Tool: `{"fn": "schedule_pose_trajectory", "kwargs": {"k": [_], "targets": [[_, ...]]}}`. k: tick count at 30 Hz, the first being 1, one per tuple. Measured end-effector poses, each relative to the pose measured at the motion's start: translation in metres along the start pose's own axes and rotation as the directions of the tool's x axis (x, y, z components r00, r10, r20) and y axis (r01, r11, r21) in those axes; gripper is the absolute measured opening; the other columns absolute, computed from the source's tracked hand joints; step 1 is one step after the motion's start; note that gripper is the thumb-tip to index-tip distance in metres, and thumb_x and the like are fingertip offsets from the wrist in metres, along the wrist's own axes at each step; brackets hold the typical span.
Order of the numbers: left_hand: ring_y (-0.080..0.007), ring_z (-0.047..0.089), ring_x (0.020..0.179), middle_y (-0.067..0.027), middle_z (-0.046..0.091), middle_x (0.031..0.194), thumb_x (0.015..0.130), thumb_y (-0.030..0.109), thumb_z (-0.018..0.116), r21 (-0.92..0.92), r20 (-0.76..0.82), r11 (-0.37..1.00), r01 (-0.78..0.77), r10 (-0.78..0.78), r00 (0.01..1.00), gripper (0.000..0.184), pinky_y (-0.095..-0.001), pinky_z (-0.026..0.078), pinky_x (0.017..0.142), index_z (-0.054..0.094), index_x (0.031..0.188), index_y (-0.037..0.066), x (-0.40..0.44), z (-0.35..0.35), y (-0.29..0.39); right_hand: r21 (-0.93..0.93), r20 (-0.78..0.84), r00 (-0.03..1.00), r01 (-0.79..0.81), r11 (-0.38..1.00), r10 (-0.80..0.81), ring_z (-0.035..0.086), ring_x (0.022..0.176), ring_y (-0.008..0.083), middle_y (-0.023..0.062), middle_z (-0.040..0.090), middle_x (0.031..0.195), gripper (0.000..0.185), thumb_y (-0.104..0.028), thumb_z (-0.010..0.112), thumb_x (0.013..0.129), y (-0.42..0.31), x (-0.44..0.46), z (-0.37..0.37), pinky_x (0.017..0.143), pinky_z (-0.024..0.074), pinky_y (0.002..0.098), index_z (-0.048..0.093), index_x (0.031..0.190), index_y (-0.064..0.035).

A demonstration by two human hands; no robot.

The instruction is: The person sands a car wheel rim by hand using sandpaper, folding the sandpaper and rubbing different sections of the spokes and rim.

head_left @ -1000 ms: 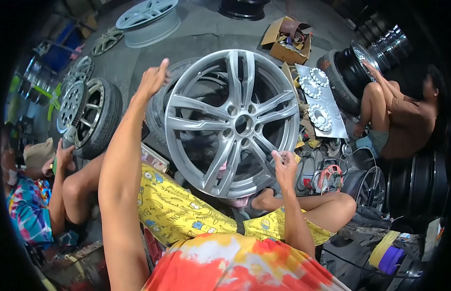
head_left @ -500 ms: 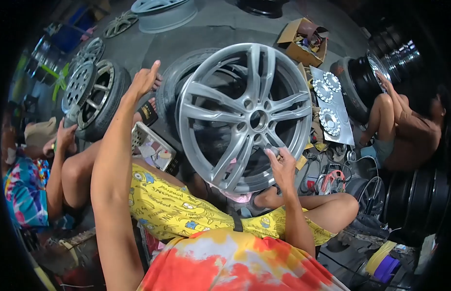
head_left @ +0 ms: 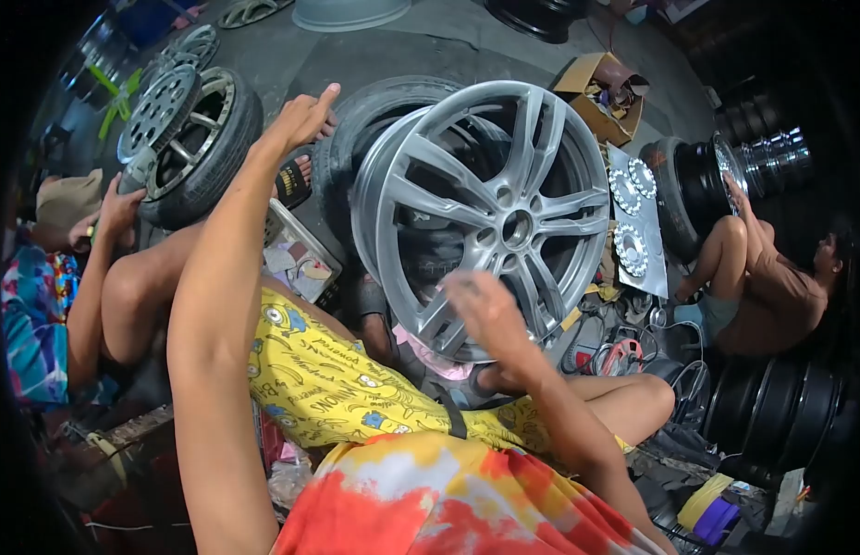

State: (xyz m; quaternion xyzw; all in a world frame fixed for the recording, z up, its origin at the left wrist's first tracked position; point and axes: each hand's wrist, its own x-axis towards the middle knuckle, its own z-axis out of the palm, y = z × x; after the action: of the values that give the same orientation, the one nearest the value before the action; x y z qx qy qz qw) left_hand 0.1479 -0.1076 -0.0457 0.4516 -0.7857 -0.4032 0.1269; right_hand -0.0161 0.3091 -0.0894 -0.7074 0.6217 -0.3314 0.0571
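A silver alloy wheel rim [head_left: 407,176] with paired spokes stands tilted before me, its face turned to the right. It leans near a black tyre [head_left: 333,176] lying behind it. Left of the rim, my left hand [head_left: 310,116] is held out in the air over the tyre's edge, apart from the rim. One digit points outward and the other fingers are loosely bent, with nothing seen in them. My right hand [head_left: 490,314] is at the rim's lower left spokes, its fingers smeared by motion. Whether it holds anything, or touches the spokes, I cannot make out.
A crate [head_left: 305,245] of pads and scraps sits at left. At right are a cardboard box [head_left: 601,97], a board [head_left: 647,236] with round silver parts, a red tool [head_left: 624,351] with cables and stacked black rims [head_left: 772,407]. Two people sit nearby, one each side, beside wheels.
My right hand has swung left from the lower right spokes, where it held a small dark piece, to the lower left. The rim has turned rightward, showing more of its barrel. The view has shifted.
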Motion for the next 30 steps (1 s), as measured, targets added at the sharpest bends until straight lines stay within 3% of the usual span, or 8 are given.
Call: {"fn": "schedule_pose_trajectory", "kwargs": {"k": [5, 7, 8, 13, 16, 21, 24, 30], "targets": [[-0.0229, 0.071, 0.08, -0.017, 0.076, 0.088, 0.101, 0.074, 0.038, 0.007, 0.017, 1.0, 0.018, -0.018, 1.0, 0.09, -0.0334, 0.055, 0.072, 0.077, 0.102, -0.007, 0.002, 0.002, -0.004, 0.018, 0.231, 0.968, 0.094, 0.995, -0.096, 0.068, 0.094, 0.0295, 0.0083, 0.068, 0.105, 0.019, -0.016, 0.069, 0.092, -0.007, 0.013, -0.012, 0.08, 0.0555, 0.0421, 0.074, 0.106, -0.0043], [-0.0232, 0.071, 0.08, -0.0172, 0.076, 0.088, 0.101, 0.073, 0.038, -0.003, 0.019, 0.999, 0.032, -0.032, 0.999, 0.09, -0.0338, 0.055, 0.073, 0.077, 0.102, -0.007, -0.002, 0.005, -0.001, -0.205, 0.171, 0.978, -0.085, 0.975, 0.121, 0.069, 0.088, 0.0306, 0.0064, 0.069, 0.1, 0.016, -0.015, 0.068, 0.092, 0.019, 0.034, -0.029, 0.077, 0.0556, 0.0416, 0.075, 0.101, -0.0039], [-0.0234, 0.071, 0.08, -0.0174, 0.076, 0.088, 0.101, 0.073, 0.037, -0.01, 0.018, 0.999, 0.044, -0.044, 0.999, 0.09, -0.0341, 0.056, 0.073, 0.077, 0.102, -0.007, -0.002, 0.004, 0.003, -0.176, 0.109, 0.99, -0.068, 0.982, 0.088, 0.069, 0.085, 0.0322, 0.0091, 0.07, 0.099, 0.015, -0.016, 0.066, 0.093, 0.019, 0.032, -0.021, 0.077, 0.0565, 0.043, 0.076, 0.098, -0.0058], [-0.0241, 0.072, 0.079, -0.0179, 0.075, 0.088, 0.101, 0.073, 0.036, 0.002, 0.035, 1.0, 0.01, -0.01, 0.999, 0.091, -0.0348, 0.056, 0.075, 0.077, 0.102, -0.009, 0.0, 0.002, 0.009, 0.045, 0.435, 0.886, -0.2, 0.979, 0.161, 0.072, 0.102, 0.0331, 0.0115, 0.072, 0.115, 0.024, -0.011, 0.065, 0.093, -0.037, 0.009, -0.012, 0.087, 0.0589, 0.0418, 0.075, 0.114, -0.0046], [-0.0244, 0.072, 0.079, -0.0183, 0.075, 0.088, 0.102, 0.073, 0.037, 0.01, 0.062, 1.0, -0.006, 0.005, 0.998, 0.091, -0.0351, 0.057, 0.076, 0.076, 0.103, -0.009, 0.0, 0.01, 0.005, -0.087, 0.062, 0.983, -0.17, 0.982, 0.175, 0.068, 0.095, 0.0319, 0.0085, 0.068, 0.113, 0.021, -0.013, 0.07, 0.09, 0.026, 0.018, -0.026, 0.084, 0.0562, 0.0428, 0.076, 0.109, -0.0051], [-0.0245, 0.072, 0.079, -0.0186, 0.075, 0.087, 0.102, 0.072, 0.037, -0.008, 0.048, 1.0, 0.002, -0.002, 0.999, 0.091, -0.035, 0.057, 0.075, 0.076, 0.102, -0.01, 0.007, 0.011, 0.005, -0.219, 0.068, 0.994, -0.07, 0.973, 0.087, 0.059, 0.092, 0.0284, 0.0053, 0.068, 0.112, 0.022, -0.008, 0.07, 0.087, -0.004, 0.012, -0.022, 0.08, 0.0504, 0.0388, 0.076, 0.107, -0.0043], [-0.0275, 0.072, 0.077, -0.0212, 0.076, 0.09, 0.102, 0.069, 0.038, -0.005, 0.064, 1.0, 0.018, -0.018, 0.998, 0.088, -0.0397, 0.057, 0.083, 0.077, 0.102, -0.01, 0.008, 0.015, 0.002, -0.296, -0.154, 0.978, -0.183, 0.937, 0.142, 0.058, 0.092, 0.0286, 0.0065, 0.068, 0.111, 0.025, -0.008, 0.069, 0.088, 0.031, 0.025, -0.012, 0.081, 0.0488, 0.0406, 0.076, 0.111, -0.0044], [-0.0239, 0.071, 0.075, -0.0178, 0.075, 0.085, 0.102, 0.073, 0.037, 0.01, 0.094, 1.0, 0.002, -0.003, 0.996, 0.091, -0.0346, 0.057, 0.072, 0.075, 0.1, -0.01, 0.014, 0.019, 0.012, -0.244, -0.004, 0.994, -0.109, 0.964, 0.112, 0.057, 0.094, 0.0285, 0.0068, 0.068, 0.109, 0.025, -0.011, 0.07, 0.089, 0.005, 0.013, -0.025, 0.083, 0.0491, 0.0394, 0.076, 0.113, -0.0072]]}}
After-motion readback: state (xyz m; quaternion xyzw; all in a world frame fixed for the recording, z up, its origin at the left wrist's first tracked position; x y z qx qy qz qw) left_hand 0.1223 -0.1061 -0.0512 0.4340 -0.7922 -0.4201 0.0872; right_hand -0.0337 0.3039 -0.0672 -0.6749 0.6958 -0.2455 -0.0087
